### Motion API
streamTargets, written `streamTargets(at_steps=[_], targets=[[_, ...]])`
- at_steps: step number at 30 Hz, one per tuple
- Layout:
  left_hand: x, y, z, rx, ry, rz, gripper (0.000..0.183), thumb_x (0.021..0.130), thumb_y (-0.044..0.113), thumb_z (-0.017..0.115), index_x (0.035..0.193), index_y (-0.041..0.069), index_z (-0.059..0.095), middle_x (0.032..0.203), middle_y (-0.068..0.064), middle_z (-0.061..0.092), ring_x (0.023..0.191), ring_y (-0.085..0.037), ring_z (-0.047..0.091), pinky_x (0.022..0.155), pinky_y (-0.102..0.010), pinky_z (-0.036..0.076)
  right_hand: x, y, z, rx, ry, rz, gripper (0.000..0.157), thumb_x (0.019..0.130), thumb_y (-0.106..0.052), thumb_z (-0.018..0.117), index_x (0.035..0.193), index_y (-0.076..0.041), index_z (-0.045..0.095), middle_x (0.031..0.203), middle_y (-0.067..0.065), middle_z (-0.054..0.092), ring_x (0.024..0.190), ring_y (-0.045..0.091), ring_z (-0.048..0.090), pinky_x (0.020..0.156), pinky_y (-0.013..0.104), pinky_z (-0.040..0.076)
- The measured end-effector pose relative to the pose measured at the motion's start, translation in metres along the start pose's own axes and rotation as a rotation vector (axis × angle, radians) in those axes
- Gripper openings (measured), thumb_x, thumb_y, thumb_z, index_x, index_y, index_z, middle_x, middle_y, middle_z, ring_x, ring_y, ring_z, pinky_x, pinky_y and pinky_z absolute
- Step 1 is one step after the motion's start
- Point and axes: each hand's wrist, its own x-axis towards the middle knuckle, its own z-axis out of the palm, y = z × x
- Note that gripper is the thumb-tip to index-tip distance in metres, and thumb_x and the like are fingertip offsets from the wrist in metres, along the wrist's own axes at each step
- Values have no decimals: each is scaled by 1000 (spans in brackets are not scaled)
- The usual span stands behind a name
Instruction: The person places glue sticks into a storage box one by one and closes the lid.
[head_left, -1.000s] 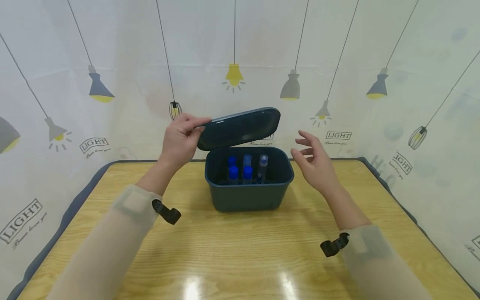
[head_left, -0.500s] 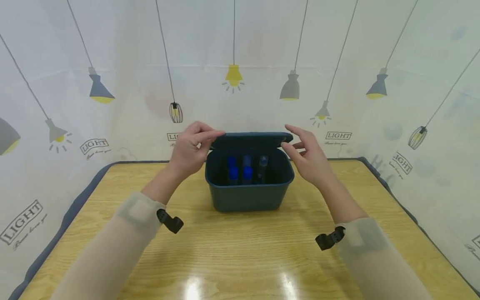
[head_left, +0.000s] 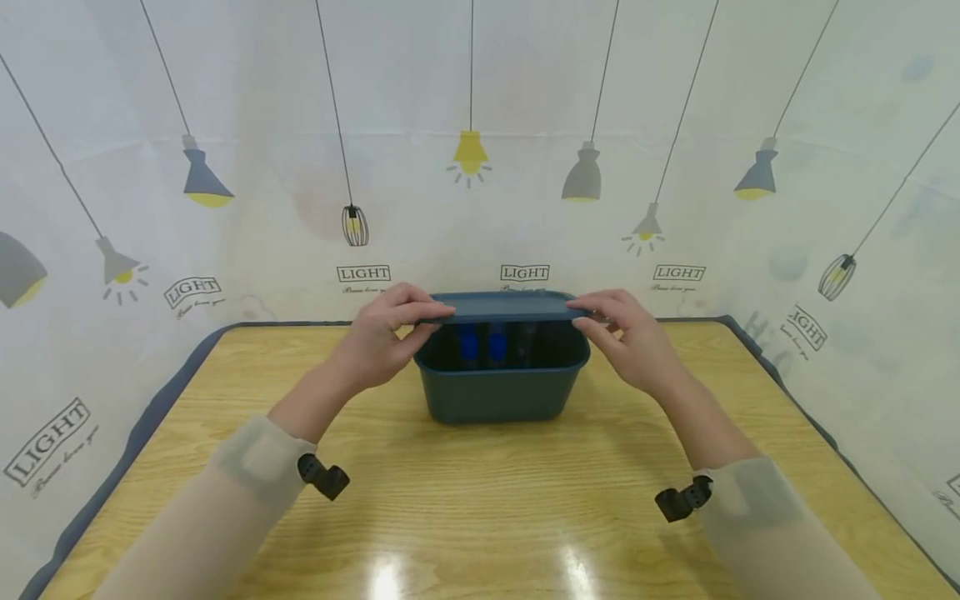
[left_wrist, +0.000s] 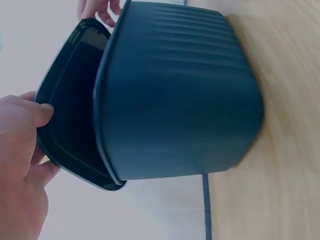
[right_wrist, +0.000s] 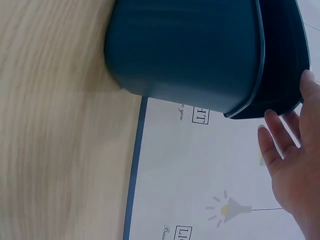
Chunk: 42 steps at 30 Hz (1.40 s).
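A dark teal lid [head_left: 502, 307] slants over the matching box [head_left: 495, 396], its back edge low at the far rim and its front edge raised. My left hand [head_left: 382, 337] pinches the lid's left end between thumb and fingers, as the left wrist view also shows with the thumb [left_wrist: 44, 112] on the lid's edge. At the right end my right hand [head_left: 630, 342] grips the lid with its thumb and fingers [right_wrist: 280, 130]. Through the front gap, blue-capped tubes [head_left: 497, 346] stand inside the box, partly hidden and in shadow.
The box stands on a wooden table [head_left: 480, 492] near its back edge. Behind and beside the table hangs a pale backdrop [head_left: 420, 108] printed with lamps. A black wrist camera [head_left: 324, 477] sits on each sleeve.
The lid has swung from a tilted position above the box down over its back part. My right hand has come in from the side and taken hold of the lid's right end.
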Motion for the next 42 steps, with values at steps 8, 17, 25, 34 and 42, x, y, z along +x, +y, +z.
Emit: streamTargets(at_steps=[8, 17, 25, 34, 42], targets=[[-23, 1, 6, -16, -49, -5, 30, 89, 0, 89, 118, 5, 85, 111, -12, 71, 113, -32, 71, 79, -36, 62, -20, 9, 5, -39, -59, -34, 31, 111, -20, 68, 141, -12, 73, 155, 17, 55, 139, 38, 57, 101, 59, 56], [-37, 4, 14, -18, -44, 24, 28, 86, 2, 92, 113, 5, 86, 108, -11, 72, 109, -32, 75, 71, -35, 60, -32, 12, 8, -7, -111, -12, 31, 107, -21, 73, 138, -14, 74, 164, 14, 52, 145, 41, 55, 108, 61, 53], [-44, 6, 18, -27, -23, 28, 28, 84, 1, 93, 111, 6, 87, 105, -9, 71, 111, -34, 76, 73, -37, 61, -37, 20, 14, 2, -120, -5, 31, 106, -23, 75, 136, -17, 75, 166, 14, 51, 153, 42, 47, 115, 67, 46], [-52, 7, 24, -31, 4, 22, 28, 84, 0, 93, 111, 6, 86, 108, -10, 73, 111, -33, 75, 72, -36, 61, -41, 23, 19, 33, -112, -16, 30, 106, -20, 76, 136, -18, 75, 166, 12, 50, 152, 39, 48, 114, 64, 49], [-53, 7, 25, -31, 34, -64, 24, 89, 1, 89, 112, 3, 85, 113, -13, 73, 109, -31, 73, 74, -34, 60, -38, 22, 19, 79, -131, 32, 34, 110, -24, 69, 142, -12, 71, 167, 13, 47, 134, 36, 60, 109, 61, 52]])
